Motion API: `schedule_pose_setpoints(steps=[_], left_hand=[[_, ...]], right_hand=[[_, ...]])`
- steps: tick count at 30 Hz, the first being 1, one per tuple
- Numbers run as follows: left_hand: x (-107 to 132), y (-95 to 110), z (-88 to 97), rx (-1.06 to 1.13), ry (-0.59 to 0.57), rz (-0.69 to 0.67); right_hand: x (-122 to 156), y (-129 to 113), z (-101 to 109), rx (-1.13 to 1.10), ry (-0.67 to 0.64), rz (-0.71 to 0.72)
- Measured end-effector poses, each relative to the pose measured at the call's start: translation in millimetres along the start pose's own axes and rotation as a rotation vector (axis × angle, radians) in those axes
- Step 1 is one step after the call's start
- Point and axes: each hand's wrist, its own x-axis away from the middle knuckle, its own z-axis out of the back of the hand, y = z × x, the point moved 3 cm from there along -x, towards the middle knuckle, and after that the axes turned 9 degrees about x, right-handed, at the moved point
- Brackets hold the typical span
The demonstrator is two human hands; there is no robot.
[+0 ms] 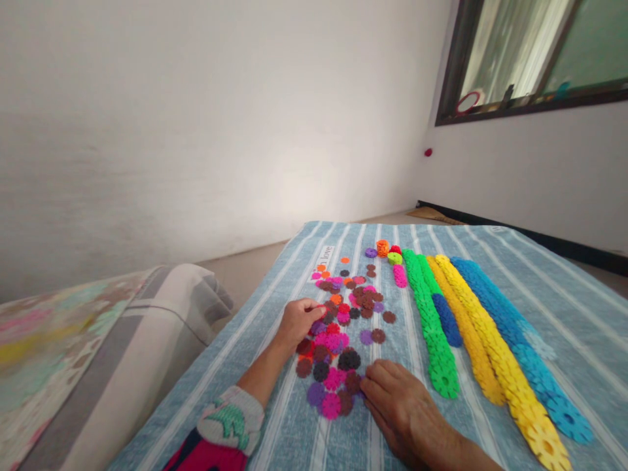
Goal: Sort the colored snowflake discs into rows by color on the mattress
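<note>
A loose pile of small plastic snowflake discs (pixel 338 340), pink, purple, brown and orange, lies on a blue striped cloth (pixel 564 314). My left hand (pixel 298 322) rests at the pile's left edge, fingers curled in a pinch on a disc I cannot make out clearly. My right hand (pixel 400 409) lies low at the pile's near right side, fingers together and touching the nearest discs. To the right run long rows of joined discs: green (pixel 434 333), dark blue (pixel 447 320), yellow (pixel 495 353) and light blue (pixel 520 340).
A short pink stack (pixel 400 275), a green disc (pixel 394 258) and an orange stack (pixel 383 247) sit at the far end of the pile. A patterned pillow or cushion (pixel 88 353) lies at the left. A white wall and a window (pixel 534 52) stand behind.
</note>
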Motion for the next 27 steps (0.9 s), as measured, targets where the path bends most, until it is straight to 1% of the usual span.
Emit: schedule_pose_setpoints(steps=[11,16,20,24,27], left_hand=[[-2.8,0.0,2.3,0.05,0.045,-0.049],[-4.4,0.2,4.4,0.063,0.1,-0.072],[-9.0,-3.3,7.9,-0.042,0.119,-0.142],[-13.8,-6.6,11.7,-0.221,0.112,-0.198],[-15.5,-6.8,13.8,-0.365,0.112,-0.212]], right_hand=[[0.1,0.5,-0.8,0.001,0.0,-0.004],[-0.7,-0.3,1.7,0.015,-0.001,-0.003],[-1.0,-1.4,3.9,0.027,0.002,-0.002],[-1.2,-1.9,4.5,0.025,0.028,0.002],[-1.1,-1.5,3.4,0.034,0.034,0.006]])
